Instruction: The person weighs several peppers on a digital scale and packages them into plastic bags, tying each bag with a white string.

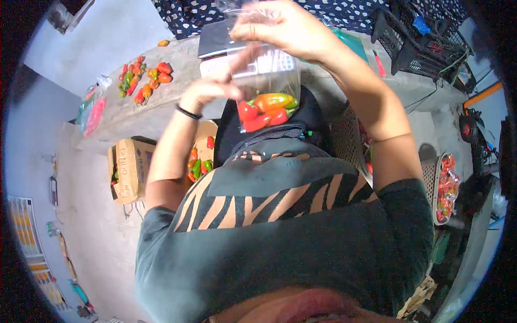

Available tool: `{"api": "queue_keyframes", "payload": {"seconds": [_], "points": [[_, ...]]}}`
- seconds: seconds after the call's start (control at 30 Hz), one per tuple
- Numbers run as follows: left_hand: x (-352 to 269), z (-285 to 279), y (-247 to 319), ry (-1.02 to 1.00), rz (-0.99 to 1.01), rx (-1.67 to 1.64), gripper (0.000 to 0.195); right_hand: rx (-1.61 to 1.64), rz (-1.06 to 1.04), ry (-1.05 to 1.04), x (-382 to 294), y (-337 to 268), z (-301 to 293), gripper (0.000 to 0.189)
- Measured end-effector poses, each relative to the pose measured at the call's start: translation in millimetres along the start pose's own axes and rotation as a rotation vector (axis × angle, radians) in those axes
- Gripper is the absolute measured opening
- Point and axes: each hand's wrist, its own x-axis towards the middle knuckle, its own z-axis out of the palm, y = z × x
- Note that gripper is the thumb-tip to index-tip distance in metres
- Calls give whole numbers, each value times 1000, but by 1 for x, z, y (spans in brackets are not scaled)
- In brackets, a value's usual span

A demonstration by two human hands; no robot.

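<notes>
My right hand (282,30) grips the gathered top of a clear plastic bag (268,76), which hangs upright in front of me. Several peppers lie at its bottom, among them an orange-green pepper (274,102) and a red pepper (256,122). Beside the bag's left edge is my left hand (216,87), blurred, with a black band on the wrist. Its thumb and forefinger are spread apart, close to the plastic; whether they touch it I cannot tell. Behind the bag, a white and dark weighing scale (214,66) stands on the concrete counter (183,54), partly covered.
Loose peppers (145,78) lie on the counter to the left, near pink plastic bags (96,115). Black crates (420,48) and a red knife (379,64) are at right. Below stand a cardboard box (131,169) and a crate of bagged peppers (429,181).
</notes>
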Motion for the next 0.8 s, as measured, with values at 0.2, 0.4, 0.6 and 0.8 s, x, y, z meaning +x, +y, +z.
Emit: {"api": "queue_keyframes", "payload": {"seconds": [0.2,0.4,0.6,0.8], "points": [[-3,66,-35,-26,-282,-399,86,-270,5,88,7,-7,18,17],[1,65,-31,-124,-318,11,75,-156,-42,148,7,-5,26,21],[17,79,-22,-213,-280,18,71,-290,-83,228,18,-24,32,27],[18,66,-36,-123,-364,31,35,-29,-369,379,29,-10,24,29]]}}
